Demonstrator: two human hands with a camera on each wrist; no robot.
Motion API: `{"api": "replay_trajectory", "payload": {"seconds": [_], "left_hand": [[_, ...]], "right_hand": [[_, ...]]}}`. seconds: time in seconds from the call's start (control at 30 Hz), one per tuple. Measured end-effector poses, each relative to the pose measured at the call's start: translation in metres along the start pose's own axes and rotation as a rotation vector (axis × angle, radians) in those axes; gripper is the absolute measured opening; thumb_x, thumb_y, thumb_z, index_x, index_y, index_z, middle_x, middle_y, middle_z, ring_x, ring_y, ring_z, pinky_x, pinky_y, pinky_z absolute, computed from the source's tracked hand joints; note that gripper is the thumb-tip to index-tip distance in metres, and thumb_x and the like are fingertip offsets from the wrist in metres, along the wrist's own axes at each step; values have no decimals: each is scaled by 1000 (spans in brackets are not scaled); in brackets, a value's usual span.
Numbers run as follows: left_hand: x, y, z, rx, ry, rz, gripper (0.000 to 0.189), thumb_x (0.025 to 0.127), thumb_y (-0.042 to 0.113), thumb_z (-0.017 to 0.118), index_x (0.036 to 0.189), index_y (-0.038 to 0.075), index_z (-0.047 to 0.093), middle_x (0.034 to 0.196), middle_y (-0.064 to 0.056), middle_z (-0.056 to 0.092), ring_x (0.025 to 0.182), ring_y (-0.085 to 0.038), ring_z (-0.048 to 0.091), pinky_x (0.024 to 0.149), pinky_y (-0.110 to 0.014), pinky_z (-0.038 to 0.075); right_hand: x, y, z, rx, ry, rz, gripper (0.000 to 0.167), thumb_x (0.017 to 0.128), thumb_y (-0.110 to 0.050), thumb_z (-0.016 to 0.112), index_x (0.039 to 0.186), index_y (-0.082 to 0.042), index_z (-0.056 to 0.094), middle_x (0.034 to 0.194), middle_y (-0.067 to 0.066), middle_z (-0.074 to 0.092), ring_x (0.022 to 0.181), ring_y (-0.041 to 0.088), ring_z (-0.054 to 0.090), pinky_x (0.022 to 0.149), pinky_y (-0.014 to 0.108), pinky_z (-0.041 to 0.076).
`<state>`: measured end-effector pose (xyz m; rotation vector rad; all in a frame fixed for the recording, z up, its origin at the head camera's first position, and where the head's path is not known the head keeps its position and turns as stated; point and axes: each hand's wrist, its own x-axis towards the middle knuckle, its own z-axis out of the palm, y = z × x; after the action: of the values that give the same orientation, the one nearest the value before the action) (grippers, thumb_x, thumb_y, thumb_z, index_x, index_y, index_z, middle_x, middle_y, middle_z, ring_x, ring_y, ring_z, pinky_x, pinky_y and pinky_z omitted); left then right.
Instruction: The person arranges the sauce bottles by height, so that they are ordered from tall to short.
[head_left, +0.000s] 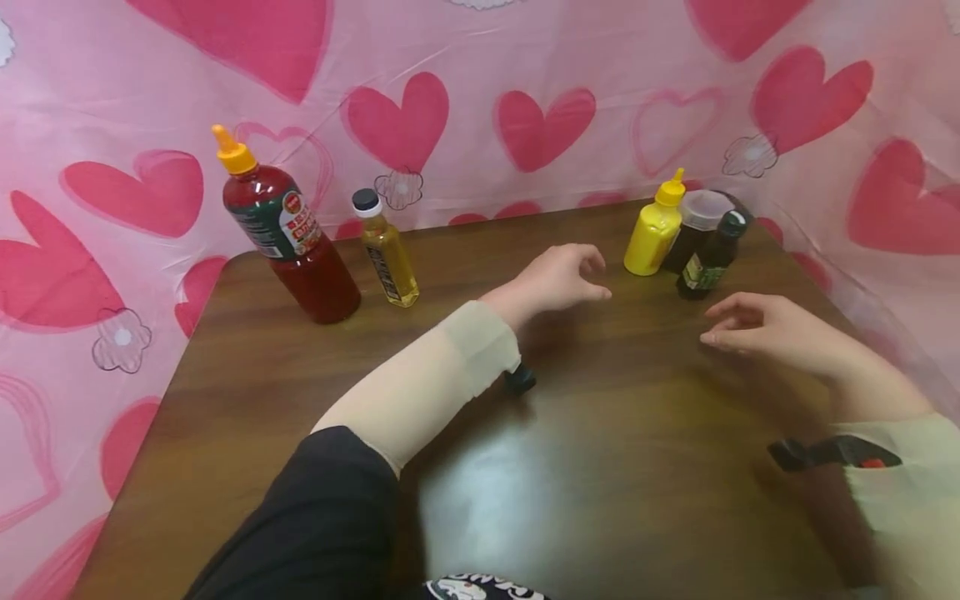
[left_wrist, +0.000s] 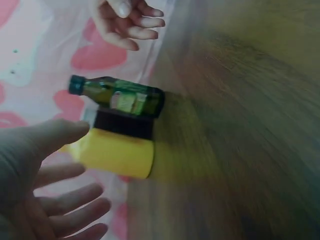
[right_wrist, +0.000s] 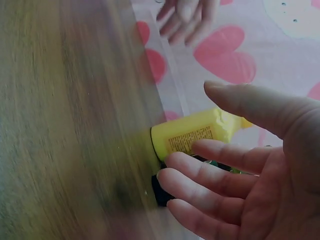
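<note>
My left hand (head_left: 558,279) hovers over the table with relaxed fingers, holding nothing, just left of a yellow squeeze bottle (head_left: 651,237). In front of a small dark green bottle (head_left: 708,258), my right hand (head_left: 780,333) hangs in the air, fingers loosely bent and touching nothing. Between those bottles, and partly hidden by them, stands a dark jar with a translucent lid (head_left: 703,210). In the left wrist view the green bottle (left_wrist: 122,97) overlaps the dark jar. My right fingers (right_wrist: 210,195) cover part of the green bottle in the right wrist view.
At the back left of the brown wooden table (head_left: 315,467) stand a large red sauce bottle (head_left: 300,242) with an orange nozzle and a small bottle of yellow oil (head_left: 388,254) with a dark cap. A pink heart-patterned sheet (head_left: 480,125) hangs behind the table.
</note>
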<state>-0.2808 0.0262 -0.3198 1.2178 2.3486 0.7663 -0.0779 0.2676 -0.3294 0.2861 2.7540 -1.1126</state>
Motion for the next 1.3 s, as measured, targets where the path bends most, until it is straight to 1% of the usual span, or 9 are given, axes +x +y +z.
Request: {"api": "replay_trajectory", "payload": {"seconds": [0.23, 0.37, 0.5, 0.63, 0.77, 0.93, 1.07, 1.17, 1.3], "left_hand": [[37, 2, 14, 40, 146, -119, 77, 83, 46, 78, 144, 14, 44, 136, -2, 53, 116, -14, 52, 100, -29, 43], [47, 3, 17, 38, 197, -166, 85, 82, 49, 77, 150, 17, 37, 144, -1, 44, 122, -15, 50, 102, -29, 41], [53, 5, 20, 11, 246, -171, 88, 81, 50, 78, 151, 19, 34, 144, 0, 43, 123, -14, 49, 103, -29, 41], [57, 8, 23, -26, 275, -150, 87, 81, 50, 78, 150, 20, 33, 140, 1, 45, 121, -13, 49, 103, -28, 40], [59, 9, 28, -72, 298, -137, 84, 81, 49, 78, 148, 21, 35, 133, 3, 47, 116, -12, 50, 101, -27, 42], [58, 7, 36, -119, 379, -149, 78, 81, 43, 80, 143, 21, 38, 126, 6, 50, 110, -10, 52, 96, -28, 45], [56, 4, 37, -115, 440, -148, 74, 82, 42, 80, 140, 20, 40, 123, 5, 51, 106, -10, 54, 93, -28, 46], [55, 3, 36, -109, 455, -140, 71, 83, 42, 80, 138, 19, 42, 122, 5, 52, 105, -9, 54, 92, -28, 47], [52, 4, 34, -99, 435, -144, 68, 83, 43, 79, 135, 20, 43, 120, 6, 52, 103, -9, 53, 90, -28, 47]], "right_hand": [[14, -11, 4, 21, 59, 43, 51, 91, -31, 73, 122, 5, 54, 92, 11, 70, 76, 19, 64, 64, 31, 54], [19, -13, 1, 32, 123, 59, 52, 92, -31, 72, 122, 7, 53, 93, 14, 71, 74, 16, 65, 63, 30, 54], [24, -16, 1, 46, 213, 67, 57, 91, -31, 73, 123, 10, 51, 95, 18, 69, 69, 14, 64, 61, 28, 54], [27, -20, 4, 36, 318, 101, 65, 90, -37, 73, 127, 10, 49, 109, 27, 63, 73, 21, 65, 59, 25, 53], [30, -26, 10, 49, 377, 125, 72, 89, -42, 72, 131, 9, 45, 120, 33, 57, 80, 28, 65, 57, 20, 51], [34, -33, 17, 79, 394, 131, 73, 88, -43, 73, 132, 8, 44, 121, 32, 56, 79, 26, 64, 57, 18, 50], [37, -37, 21, 92, 403, 135, 73, 87, -44, 74, 132, 6, 45, 121, 29, 56, 79, 25, 64, 57, 17, 50], [37, -38, 22, 96, 409, 135, 73, 87, -45, 74, 132, 5, 46, 121, 28, 58, 77, 20, 63, 58, 17, 50], [38, -39, 25, 102, 414, 134, 73, 86, -47, 74, 132, 4, 47, 120, 26, 59, 73, 11, 60, 58, 16, 49]]}}
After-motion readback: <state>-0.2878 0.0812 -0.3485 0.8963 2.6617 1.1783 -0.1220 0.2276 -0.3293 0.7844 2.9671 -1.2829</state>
